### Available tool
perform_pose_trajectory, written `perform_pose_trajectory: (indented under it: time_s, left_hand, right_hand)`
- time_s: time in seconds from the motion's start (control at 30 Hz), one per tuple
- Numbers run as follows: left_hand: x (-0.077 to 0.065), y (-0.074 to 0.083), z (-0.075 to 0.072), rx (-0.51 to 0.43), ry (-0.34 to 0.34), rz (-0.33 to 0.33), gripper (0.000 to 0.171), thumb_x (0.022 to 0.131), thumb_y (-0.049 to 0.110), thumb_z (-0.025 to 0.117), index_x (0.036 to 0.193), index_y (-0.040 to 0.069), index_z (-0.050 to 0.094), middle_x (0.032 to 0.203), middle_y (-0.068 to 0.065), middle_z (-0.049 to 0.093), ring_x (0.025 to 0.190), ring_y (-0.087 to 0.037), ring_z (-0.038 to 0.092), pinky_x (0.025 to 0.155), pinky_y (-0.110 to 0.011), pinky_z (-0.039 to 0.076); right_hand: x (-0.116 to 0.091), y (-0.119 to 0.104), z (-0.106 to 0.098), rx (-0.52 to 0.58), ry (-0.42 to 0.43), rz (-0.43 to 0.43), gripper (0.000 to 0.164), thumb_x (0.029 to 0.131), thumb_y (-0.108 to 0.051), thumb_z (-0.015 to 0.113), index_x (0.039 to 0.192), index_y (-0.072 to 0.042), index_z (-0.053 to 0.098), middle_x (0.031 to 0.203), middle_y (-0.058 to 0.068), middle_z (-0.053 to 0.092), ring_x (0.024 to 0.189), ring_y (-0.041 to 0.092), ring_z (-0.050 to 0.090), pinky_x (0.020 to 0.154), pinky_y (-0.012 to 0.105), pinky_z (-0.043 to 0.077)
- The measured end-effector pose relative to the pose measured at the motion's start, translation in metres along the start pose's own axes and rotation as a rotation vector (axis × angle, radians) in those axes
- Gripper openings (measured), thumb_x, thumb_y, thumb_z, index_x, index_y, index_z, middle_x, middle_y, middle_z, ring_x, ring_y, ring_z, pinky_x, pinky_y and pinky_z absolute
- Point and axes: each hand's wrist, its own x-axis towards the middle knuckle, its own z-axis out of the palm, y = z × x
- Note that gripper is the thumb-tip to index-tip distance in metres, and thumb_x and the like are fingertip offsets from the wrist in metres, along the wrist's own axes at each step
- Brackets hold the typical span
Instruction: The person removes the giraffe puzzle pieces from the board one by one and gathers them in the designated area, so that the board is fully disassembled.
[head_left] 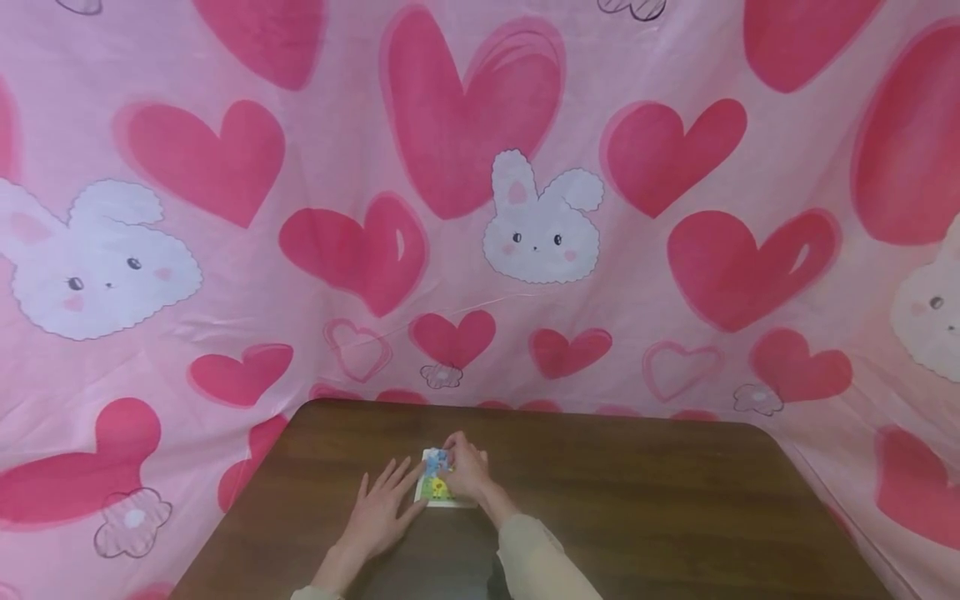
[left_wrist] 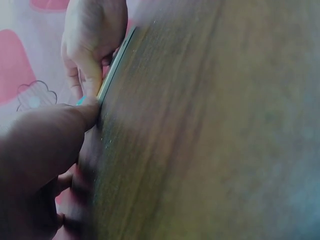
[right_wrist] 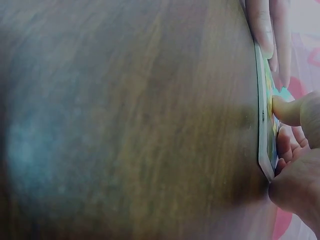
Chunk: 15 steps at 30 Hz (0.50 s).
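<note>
A small flat picture puzzle (head_left: 437, 489) with a white border, a blue figure and a yellow figure lies on the brown table. My left hand (head_left: 377, 512) rests at its left side with fingers spread, the thumb at the near-left edge. Over the right half, my right hand (head_left: 468, 473) bends its thumb and forefinger toward the blue part. In the right wrist view, a teal-blue puzzle piece (right_wrist: 285, 93) stands up from the board (right_wrist: 262, 130) by the right thumb (right_wrist: 286, 111). The right hand appears to pinch this piece, though fingers partly hide it.
The dark wooden table (head_left: 660, 508) has rounded far corners. Behind and beside it hangs a pink cloth (head_left: 525, 308) printed with red hearts and white rabbits. Light sleeves (head_left: 543, 558) cover the forearms.
</note>
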Motion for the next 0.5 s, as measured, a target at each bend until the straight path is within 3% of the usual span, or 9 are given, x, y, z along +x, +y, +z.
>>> perform_pose_trajectory:
  time_s: [0.27, 0.5]
  left_hand:
    - [0.0023, 0.0091, -0.0100, 0.004, -0.095, -0.075, 0.061, 0.105, 0.049, 0.070, 0.160, 0.025, 0.059, 0.171, -0.015, 0.051, 0.163, -0.046, 0.040, 0.127, -0.085, 0.018]
    - [-0.0003, 0.0094, -0.0098, 0.014, -0.099, -0.071, 0.060, 0.106, 0.046, 0.070, 0.160, 0.022, 0.059, 0.172, -0.015, 0.050, 0.163, -0.046, 0.039, 0.128, -0.085, 0.018]
  right_hand:
    - [-0.0050, -0.0059, -0.0059, 0.027, 0.012, -0.007, 0.035, 0.090, -0.005, 0.083, 0.120, -0.009, 0.064, 0.104, 0.006, 0.073, 0.091, 0.019, 0.063, 0.096, 0.040, 0.039]
    - [-0.0073, -0.0056, -0.0029, 0.036, 0.056, -0.030, 0.037, 0.089, -0.007, 0.086, 0.124, -0.004, 0.073, 0.099, 0.006, 0.075, 0.083, 0.015, 0.060, 0.089, 0.036, 0.037]
